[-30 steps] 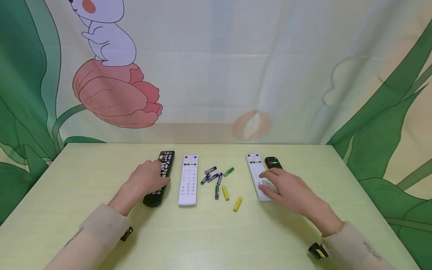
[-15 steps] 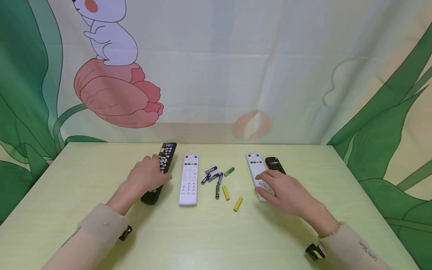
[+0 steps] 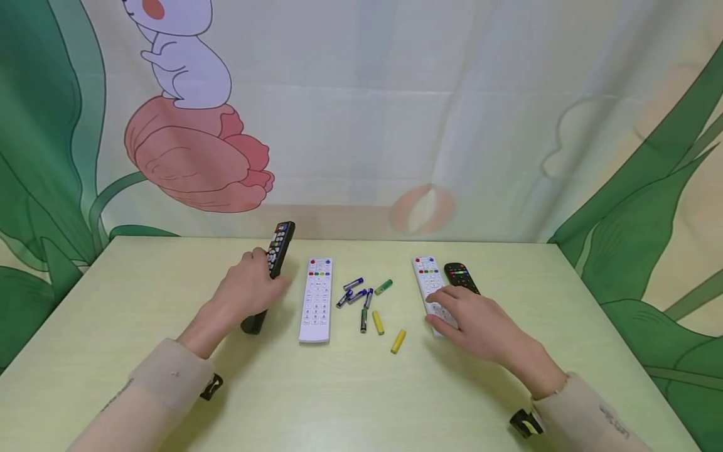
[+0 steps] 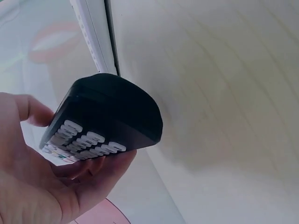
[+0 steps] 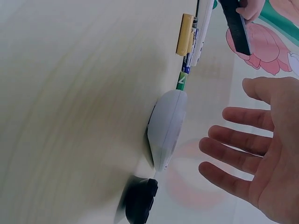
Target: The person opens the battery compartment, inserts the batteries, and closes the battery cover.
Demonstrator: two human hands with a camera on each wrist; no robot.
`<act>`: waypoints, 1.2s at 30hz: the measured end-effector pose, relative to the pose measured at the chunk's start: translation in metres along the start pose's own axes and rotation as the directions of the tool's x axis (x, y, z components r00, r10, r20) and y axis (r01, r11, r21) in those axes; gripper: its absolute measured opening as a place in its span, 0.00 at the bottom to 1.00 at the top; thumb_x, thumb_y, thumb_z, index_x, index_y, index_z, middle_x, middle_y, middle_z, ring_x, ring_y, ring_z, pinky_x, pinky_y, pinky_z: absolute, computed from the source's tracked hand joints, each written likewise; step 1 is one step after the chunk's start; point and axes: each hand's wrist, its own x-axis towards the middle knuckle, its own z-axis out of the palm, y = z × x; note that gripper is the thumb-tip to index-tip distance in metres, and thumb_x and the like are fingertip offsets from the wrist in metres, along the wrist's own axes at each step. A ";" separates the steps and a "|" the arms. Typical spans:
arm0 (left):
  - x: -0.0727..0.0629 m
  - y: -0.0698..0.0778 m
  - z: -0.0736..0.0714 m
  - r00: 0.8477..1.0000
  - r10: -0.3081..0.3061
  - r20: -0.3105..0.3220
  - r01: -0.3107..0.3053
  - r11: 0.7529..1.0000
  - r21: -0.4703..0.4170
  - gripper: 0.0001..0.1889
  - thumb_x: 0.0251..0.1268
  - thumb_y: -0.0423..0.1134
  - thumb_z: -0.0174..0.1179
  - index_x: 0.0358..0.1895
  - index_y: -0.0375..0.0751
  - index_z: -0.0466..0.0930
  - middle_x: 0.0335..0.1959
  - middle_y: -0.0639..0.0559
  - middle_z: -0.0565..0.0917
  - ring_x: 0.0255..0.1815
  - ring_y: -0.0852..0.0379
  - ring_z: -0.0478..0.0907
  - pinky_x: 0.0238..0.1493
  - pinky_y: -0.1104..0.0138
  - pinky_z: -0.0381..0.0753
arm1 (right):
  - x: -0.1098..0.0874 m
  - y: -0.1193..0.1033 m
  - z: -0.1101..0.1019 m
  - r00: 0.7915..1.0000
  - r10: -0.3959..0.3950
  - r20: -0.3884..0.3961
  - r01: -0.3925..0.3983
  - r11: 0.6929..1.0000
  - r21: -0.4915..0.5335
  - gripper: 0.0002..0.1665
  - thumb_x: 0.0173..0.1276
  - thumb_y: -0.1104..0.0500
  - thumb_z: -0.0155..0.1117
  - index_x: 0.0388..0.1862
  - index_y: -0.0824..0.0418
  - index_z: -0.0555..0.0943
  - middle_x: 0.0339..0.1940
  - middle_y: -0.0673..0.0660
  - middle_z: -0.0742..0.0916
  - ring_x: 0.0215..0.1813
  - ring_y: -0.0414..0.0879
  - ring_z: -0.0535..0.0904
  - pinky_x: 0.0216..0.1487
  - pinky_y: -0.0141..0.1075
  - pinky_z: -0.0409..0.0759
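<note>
My left hand (image 3: 244,290) grips a long black remote control (image 3: 278,246) by its sides, tilted with its far end up. In the left wrist view the remote's near end (image 4: 112,109) is off the table, thumb and fingers on opposite edges. My right hand (image 3: 480,321) hovers with spread fingers over a white remote control (image 3: 427,274) and partly covers it. The right wrist view shows those fingers apart from the white remote, holding nothing. A smaller black remote control (image 3: 460,276) lies beside it, its lower part hidden by the hand.
Another white remote control (image 3: 315,304) lies left of centre. Right of it are scattered several batteries: blue ones (image 3: 353,284), a green one (image 3: 383,287), a dark one (image 3: 364,321) and yellow ones (image 3: 398,341). A printed curtain (image 3: 339,125) hangs behind the table (image 3: 350,402).
My left hand has raised the black remote off the table, tipping its far end upward. My right hand has shifted slightly left over the white remote.
</note>
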 end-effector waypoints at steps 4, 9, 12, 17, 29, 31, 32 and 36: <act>0.001 0.001 0.002 1.000 -0.004 -0.019 0.003 0.999 -0.048 0.29 0.69 0.47 0.50 0.57 0.19 0.63 0.39 0.35 0.71 0.31 0.42 0.75 0.27 0.59 0.75 | 0.000 0.001 0.001 1.000 -0.006 -0.007 0.006 1.000 -0.004 0.22 0.76 0.47 0.64 0.58 0.61 0.83 0.55 0.58 0.85 0.57 0.54 0.81 0.52 0.52 0.84; 0.003 0.003 0.003 0.999 -0.002 -0.044 -0.002 0.996 -0.089 0.32 0.72 0.49 0.49 0.63 0.19 0.59 0.40 0.36 0.71 0.32 0.43 0.75 0.28 0.59 0.77 | -0.001 0.001 0.002 1.000 -0.015 -0.019 0.015 1.000 -0.009 0.22 0.76 0.46 0.64 0.57 0.61 0.83 0.54 0.58 0.85 0.57 0.53 0.81 0.51 0.51 0.84; 0.004 0.005 0.003 0.998 0.008 -0.055 -0.013 0.995 -0.101 0.32 0.72 0.48 0.48 0.64 0.20 0.59 0.40 0.36 0.71 0.32 0.44 0.75 0.27 0.60 0.77 | -0.001 0.001 0.002 1.000 -0.016 -0.023 0.016 1.000 -0.012 0.22 0.76 0.47 0.64 0.57 0.60 0.83 0.54 0.58 0.85 0.56 0.53 0.81 0.51 0.51 0.84; 0.004 0.006 0.003 0.996 0.021 -0.084 -0.032 0.991 -0.128 0.27 0.73 0.47 0.44 0.59 0.21 0.62 0.39 0.37 0.71 0.31 0.44 0.74 0.26 0.61 0.76 | 0.000 0.002 0.004 0.999 -0.017 -0.030 0.017 1.000 -0.016 0.21 0.76 0.47 0.65 0.57 0.61 0.83 0.54 0.57 0.85 0.56 0.53 0.81 0.51 0.51 0.84; 0.001 0.013 -0.004 0.990 0.097 -0.107 -0.121 0.961 -0.247 0.33 0.77 0.47 0.51 0.72 0.23 0.58 0.46 0.36 0.76 0.40 0.44 0.76 0.34 0.58 0.80 | 0.001 -0.011 0.001 1.000 -0.015 -0.015 0.015 1.000 0.022 0.24 0.76 0.46 0.64 0.63 0.58 0.81 0.58 0.58 0.84 0.57 0.52 0.82 0.53 0.52 0.84; 0.001 0.016 -0.005 0.988 0.107 -0.114 -0.135 0.952 -0.276 0.33 0.77 0.46 0.52 0.72 0.25 0.58 0.46 0.38 0.76 0.39 0.45 0.77 0.33 0.59 0.79 | 0.002 -0.013 0.001 1.000 -0.024 -0.018 0.025 0.999 0.031 0.24 0.76 0.45 0.64 0.63 0.58 0.81 0.58 0.58 0.85 0.56 0.52 0.82 0.51 0.51 0.84; 0.000 0.017 -0.006 0.987 0.110 -0.117 -0.140 0.947 -0.291 0.32 0.76 0.46 0.52 0.73 0.26 0.58 0.46 0.38 0.77 0.39 0.46 0.78 0.32 0.60 0.79 | 0.002 -0.014 0.001 0.999 -0.031 -0.020 0.032 0.999 0.033 0.25 0.76 0.45 0.64 0.64 0.58 0.80 0.58 0.58 0.85 0.56 0.52 0.82 0.51 0.51 0.84; -0.002 0.024 -0.009 0.986 0.119 -0.116 -0.153 0.922 -0.355 0.33 0.75 0.44 0.54 0.75 0.30 0.56 0.49 0.40 0.78 0.41 0.47 0.84 0.35 0.59 0.81 | 0.005 -0.018 0.002 0.998 -0.054 -0.032 0.055 0.998 0.037 0.25 0.77 0.45 0.63 0.65 0.58 0.79 0.58 0.58 0.85 0.58 0.52 0.82 0.51 0.50 0.84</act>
